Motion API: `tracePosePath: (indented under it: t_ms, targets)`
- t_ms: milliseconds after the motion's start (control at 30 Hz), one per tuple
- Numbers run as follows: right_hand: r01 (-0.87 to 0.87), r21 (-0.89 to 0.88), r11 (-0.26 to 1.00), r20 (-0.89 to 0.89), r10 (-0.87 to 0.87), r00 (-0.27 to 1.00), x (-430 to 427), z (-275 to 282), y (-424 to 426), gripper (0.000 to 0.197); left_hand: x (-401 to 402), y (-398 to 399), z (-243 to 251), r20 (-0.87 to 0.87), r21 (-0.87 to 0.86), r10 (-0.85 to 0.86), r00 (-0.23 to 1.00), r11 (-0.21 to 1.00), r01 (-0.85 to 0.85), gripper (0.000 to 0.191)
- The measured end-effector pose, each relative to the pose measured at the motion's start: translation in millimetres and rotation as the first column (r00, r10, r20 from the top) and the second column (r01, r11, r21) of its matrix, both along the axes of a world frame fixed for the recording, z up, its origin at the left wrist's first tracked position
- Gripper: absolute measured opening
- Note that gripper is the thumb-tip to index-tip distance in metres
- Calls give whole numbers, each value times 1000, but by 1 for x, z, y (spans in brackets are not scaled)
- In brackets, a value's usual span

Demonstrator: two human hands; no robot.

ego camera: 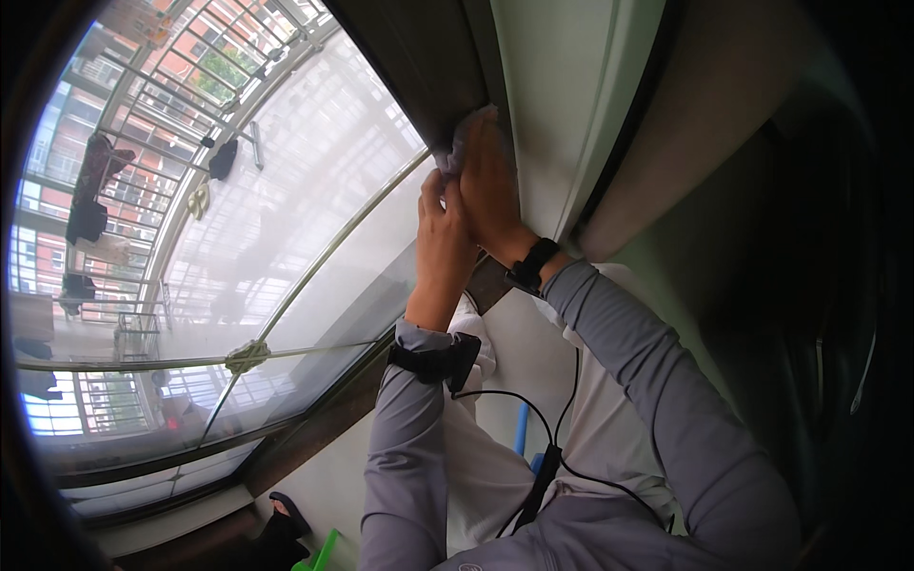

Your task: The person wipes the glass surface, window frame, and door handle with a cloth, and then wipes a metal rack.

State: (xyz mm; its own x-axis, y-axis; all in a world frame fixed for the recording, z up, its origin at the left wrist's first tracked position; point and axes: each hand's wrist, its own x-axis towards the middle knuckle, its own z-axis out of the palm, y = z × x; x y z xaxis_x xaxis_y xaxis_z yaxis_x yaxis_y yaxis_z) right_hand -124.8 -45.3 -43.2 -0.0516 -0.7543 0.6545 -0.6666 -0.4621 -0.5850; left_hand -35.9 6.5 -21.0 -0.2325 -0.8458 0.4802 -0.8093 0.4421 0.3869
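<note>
A greyish cloth (464, 135) lies bunched against the dark frame (457, 71) of a glass door. My right hand (493, 193) presses the cloth flat to the frame, its fingers stretched along it. Just below and beside it, my left hand (444, 246) has bent fingers that meet the cloth's lower edge. Whether those fingers grip the cloth is hidden. Both wrists carry black straps, and a strapped device (464, 360) on the left one has a cable. To the left of my hands spreads the glass pane (343, 171), crossed by metallic strips joined at a knot-shaped ornament (247, 356).
A pale door jamb (557, 93) rises right of the frame. Black cables (553, 457) hang across my lap. Below are a blue object (522, 428), a green plastic edge (325, 551) and another person's sandalled foot (289, 512). Window bars (164, 135) show through the glass.
</note>
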Motion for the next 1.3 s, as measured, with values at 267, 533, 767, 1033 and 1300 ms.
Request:
tracePosePath:
  t_ms: [267, 533, 767, 1033, 1300]
  targets:
    - [187, -82, 979, -142, -197, 970, 7, -50, 0, 73, -2, -5, -18, 28, 211, 67, 997, 975, -72, 41]
    - [-84, -333, 939, -174, 26, 984, -19, 29, -15, 64, -16, 1, 14, -183, -212, 50, 982, 973, -89, 48]
    - [-71, -224, 972, -243, 15, 970, -25, -17, -11, 58, -18, 1, -2, -263, 27, -3, 965, 1000, 10, 49]
    - [-11, -235, 972, -321, -67, 945, -22, -53, -12, 58, -27, -3, -30, -292, 150, 113, 950, 986, -72, 29]
    - [-167, -332, 928, -235, 90, 968, -24, 24, -23, 57, -28, -3, 18, -367, -75, 90, 926, 989, -126, 41]
